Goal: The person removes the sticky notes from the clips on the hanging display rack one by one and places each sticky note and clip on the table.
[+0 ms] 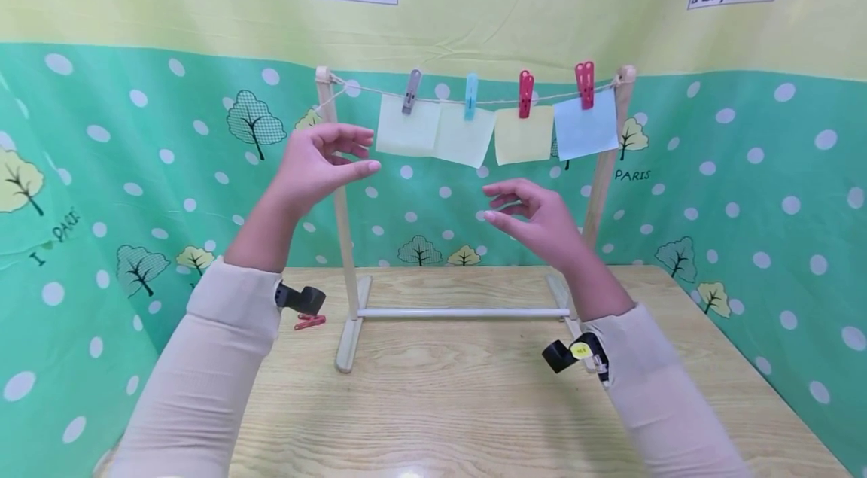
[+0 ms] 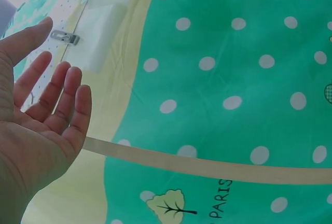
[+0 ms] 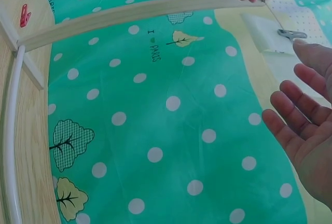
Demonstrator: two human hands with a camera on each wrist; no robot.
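Observation:
My left hand point(image 1: 323, 162) hovers by the left post with loosely bent fingers and nothing held. My right hand point(image 1: 542, 226), its fingers relaxed and free of any object, is in the air below the hanging papers. Along a string point(image 1: 366, 89) hang two pale green sheets, the left one point(image 1: 406, 133) under a grey clothespin point(image 1: 411, 92) and the other point(image 1: 466, 141) under a light blue clothespin point(image 1: 470, 96). Further right, a yellow sheet point(image 1: 524, 141) and a blue sheet point(image 1: 586, 133) each hang from red clothespins point(image 1: 525, 94). Both palms appear bare in the wrist views.
Wooden posts point(image 1: 345, 252) carry the string, joined low down by a white rod point(image 1: 463, 313). Red clothespins point(image 1: 310, 322) lie on the wooden table point(image 1: 433, 395) left of the stand. A dotted green and yellow curtain point(image 1: 203, 184) encloses the back and sides.

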